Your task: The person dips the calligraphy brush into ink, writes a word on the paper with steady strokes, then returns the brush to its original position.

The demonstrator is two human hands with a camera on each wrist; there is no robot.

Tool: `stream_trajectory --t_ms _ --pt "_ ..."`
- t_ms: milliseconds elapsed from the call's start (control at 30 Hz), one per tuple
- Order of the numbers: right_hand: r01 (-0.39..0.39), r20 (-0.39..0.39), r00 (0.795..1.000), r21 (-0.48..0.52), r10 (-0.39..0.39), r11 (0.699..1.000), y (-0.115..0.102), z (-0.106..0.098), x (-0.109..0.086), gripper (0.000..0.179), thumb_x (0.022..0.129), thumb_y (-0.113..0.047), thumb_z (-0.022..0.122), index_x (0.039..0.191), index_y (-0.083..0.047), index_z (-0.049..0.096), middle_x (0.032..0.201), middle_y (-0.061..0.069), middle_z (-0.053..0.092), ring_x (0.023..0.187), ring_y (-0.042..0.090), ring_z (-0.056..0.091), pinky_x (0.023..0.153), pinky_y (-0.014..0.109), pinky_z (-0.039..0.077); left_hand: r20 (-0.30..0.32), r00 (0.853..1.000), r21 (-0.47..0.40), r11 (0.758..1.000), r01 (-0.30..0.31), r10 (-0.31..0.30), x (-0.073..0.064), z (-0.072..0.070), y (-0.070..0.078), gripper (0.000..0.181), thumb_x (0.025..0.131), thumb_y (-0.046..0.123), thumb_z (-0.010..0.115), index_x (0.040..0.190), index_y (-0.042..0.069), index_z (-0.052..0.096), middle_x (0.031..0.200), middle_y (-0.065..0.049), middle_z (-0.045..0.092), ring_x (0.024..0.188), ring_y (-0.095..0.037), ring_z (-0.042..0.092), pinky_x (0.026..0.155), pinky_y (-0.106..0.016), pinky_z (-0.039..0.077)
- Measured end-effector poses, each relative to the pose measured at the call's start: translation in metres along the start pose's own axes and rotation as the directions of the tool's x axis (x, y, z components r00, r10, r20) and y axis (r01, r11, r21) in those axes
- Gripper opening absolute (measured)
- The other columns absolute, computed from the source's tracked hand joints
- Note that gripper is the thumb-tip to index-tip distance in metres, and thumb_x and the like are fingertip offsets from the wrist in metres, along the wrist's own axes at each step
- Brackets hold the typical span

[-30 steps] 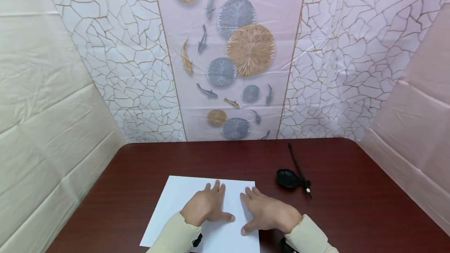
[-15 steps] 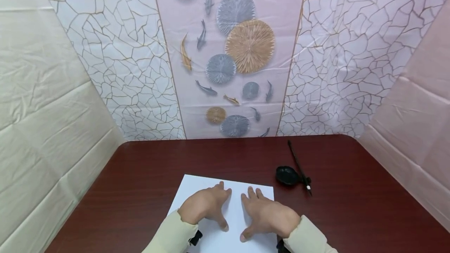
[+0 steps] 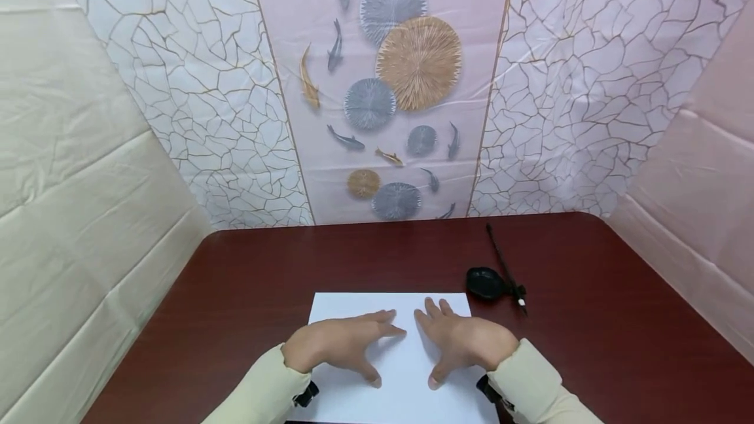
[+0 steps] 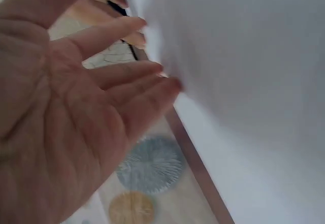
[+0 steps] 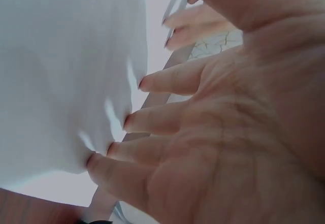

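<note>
White paper, a single plain sheet (image 3: 406, 371), lies flat under both hands, with a bare strip of it showing between them. The left hand (image 3: 347, 340) is spread palm down over it, fingers extended towards the right hand and thumb held apart; the left wrist view shows some of its fingertips at the paper's surface. The right hand (image 3: 466, 340) is likewise spread, its straight fingertips touching the sheet near the far edge and its thumb stretched back towards the person. Neither grips anything. Cream sleeves (image 3: 533, 381) run back from both hands, with a black strap (image 3: 306, 395) below the left wrist. Beyond the right hand and to its right, near the sheet's far corner, a black shallow dish (image 3: 484, 283) sits on the dark red-brown table (image 3: 595, 345). A writing brush (image 3: 502, 258) lies just right of that dish, white-banded tip end nearer the hand. Ahead of both hands hangs a patterned cloth (image 3: 406, 156).
</note>
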State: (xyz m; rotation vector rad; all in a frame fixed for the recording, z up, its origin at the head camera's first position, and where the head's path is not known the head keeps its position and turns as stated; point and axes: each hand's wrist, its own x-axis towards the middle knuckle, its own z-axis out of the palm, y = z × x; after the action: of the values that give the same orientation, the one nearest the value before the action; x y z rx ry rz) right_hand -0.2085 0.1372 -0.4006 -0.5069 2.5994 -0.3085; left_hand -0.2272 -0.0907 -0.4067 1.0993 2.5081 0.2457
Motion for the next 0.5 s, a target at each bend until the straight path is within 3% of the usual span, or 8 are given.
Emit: stream_trajectory --t_ms 100,300,500 --pt "0.002 0.009 1.000 0.013 -0.002 1.000 0.005 -0.001 0.000 0.108 0.068 -0.037 0.091 0.154 -0.006 0.033 0.164 0.015 0.016 0.150 0.036 0.010 0.114 0.052 0.025 -0.017 1.000 -0.010 1.000 -0.004 0.004 -0.005 0.004 -0.011 0.074 0.081 0.039 0.082 0.146 0.028 0.050 0.160 -0.004 0.031 0.147 -0.018 0.029 0.112 -0.037 0.033" --pt "0.038 0.010 0.999 0.037 -0.038 0.999 0.012 -0.004 0.003 0.111 0.067 -0.032 0.092 0.155 -0.005 0.029 0.164 0.015 0.014 0.151 0.036 0.007 0.116 0.051 0.022 -0.066 0.986 -0.030 0.988 0.149 -0.150 -0.026 0.002 -0.035 0.067 0.085 0.038 0.078 0.146 0.027 0.051 0.159 -0.006 0.034 0.145 -0.024 0.033 0.109 -0.048 0.037" --pt "0.030 -0.031 0.999 0.068 -0.028 0.997 0.025 -0.007 0.004 0.110 0.067 -0.024 0.093 0.155 -0.003 0.030 0.164 0.016 0.015 0.151 0.036 0.008 0.116 0.050 0.021 -0.027 0.961 -0.118 0.955 0.272 -0.276 -0.043 -0.010 -0.058 0.088 0.077 0.035 0.086 0.152 0.019 0.043 0.161 -0.010 0.027 0.147 -0.031 0.025 0.109 -0.057 0.032"
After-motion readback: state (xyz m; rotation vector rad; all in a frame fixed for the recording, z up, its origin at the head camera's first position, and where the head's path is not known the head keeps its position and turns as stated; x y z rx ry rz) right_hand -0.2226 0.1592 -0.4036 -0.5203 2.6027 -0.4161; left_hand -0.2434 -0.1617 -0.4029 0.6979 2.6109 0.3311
